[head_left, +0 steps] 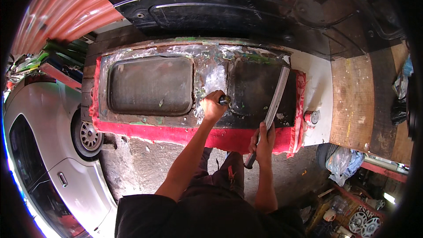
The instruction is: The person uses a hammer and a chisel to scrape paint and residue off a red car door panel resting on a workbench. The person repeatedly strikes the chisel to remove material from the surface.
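Note:
A worn vehicle body panel (210,64) lies on a red cloth (185,135) in front of me, with white filler and flaked paint on its metal. Over the panel's middle strip, beside the white patch, my left hand (213,106) is closed around a tool with a dark rounded handle end (224,100). The rest of that tool is hidden under the hand. Near the panel's front right edge, my right hand (264,143) grips a long flat grey metal bar (278,90) with a dark lower end. The bar slants up across the panel's right recess.
A large black panel (211,6) stands behind the bench. A silver car (57,145) is close on the left. At the right are a can (311,117), a wooden board (352,101), plastic bags (340,165) and wheel covers (363,224) low down.

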Motion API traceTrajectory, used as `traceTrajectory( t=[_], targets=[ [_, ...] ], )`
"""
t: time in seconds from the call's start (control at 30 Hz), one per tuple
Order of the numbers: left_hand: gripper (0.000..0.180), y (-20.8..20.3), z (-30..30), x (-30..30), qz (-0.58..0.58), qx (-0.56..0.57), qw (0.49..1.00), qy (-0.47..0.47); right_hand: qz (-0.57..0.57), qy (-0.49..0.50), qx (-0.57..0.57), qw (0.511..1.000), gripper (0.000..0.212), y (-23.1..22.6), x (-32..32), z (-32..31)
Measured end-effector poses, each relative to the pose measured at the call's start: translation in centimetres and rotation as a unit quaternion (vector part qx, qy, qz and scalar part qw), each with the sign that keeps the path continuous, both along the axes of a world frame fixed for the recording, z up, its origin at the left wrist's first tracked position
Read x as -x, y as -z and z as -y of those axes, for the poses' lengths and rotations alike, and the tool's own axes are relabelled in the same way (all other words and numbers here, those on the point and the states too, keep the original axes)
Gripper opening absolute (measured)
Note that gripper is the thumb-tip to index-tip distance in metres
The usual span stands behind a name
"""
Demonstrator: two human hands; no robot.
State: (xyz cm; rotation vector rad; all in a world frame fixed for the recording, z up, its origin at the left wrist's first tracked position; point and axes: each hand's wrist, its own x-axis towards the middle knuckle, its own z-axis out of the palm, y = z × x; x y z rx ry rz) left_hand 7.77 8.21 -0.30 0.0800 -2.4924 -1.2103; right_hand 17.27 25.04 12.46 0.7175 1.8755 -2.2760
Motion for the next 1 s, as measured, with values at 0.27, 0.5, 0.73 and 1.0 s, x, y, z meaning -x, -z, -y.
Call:
traceTrajectory(
  t=[0.27, 0.5, 0.73, 1.0],
  targets=[
    [0.014, 0.3, 0.2, -0.1, 0.003, -0.020, 1.000, -0.012, -0.062, 0.088, 0.019, 0.994, 0.021, -2.6, 1.0, 0.3],
    [0.015, 0.7, 0.6, 0.0, -0.003, -0.021, 1.000, -0.001, 0.003, -0.160, -0.174, 0.972, 0.023, 6.3, -2.7, 5.2],
    [0.016, 0.3, 0.4, -0.7, 0.013, 0.009, 0.998, 0.057, 0.053, -0.028, -0.055, 0.997, 0.025, 2.2, -0.7, 1.9],
    [0.014, 0.3, 0.2, -0.6, 0.010, 0.006, 0.999, 0.048, 0.026, 0.042, -0.037, 0.998, 0.029, 5.6, -2.9, 4.9]
  ],
)
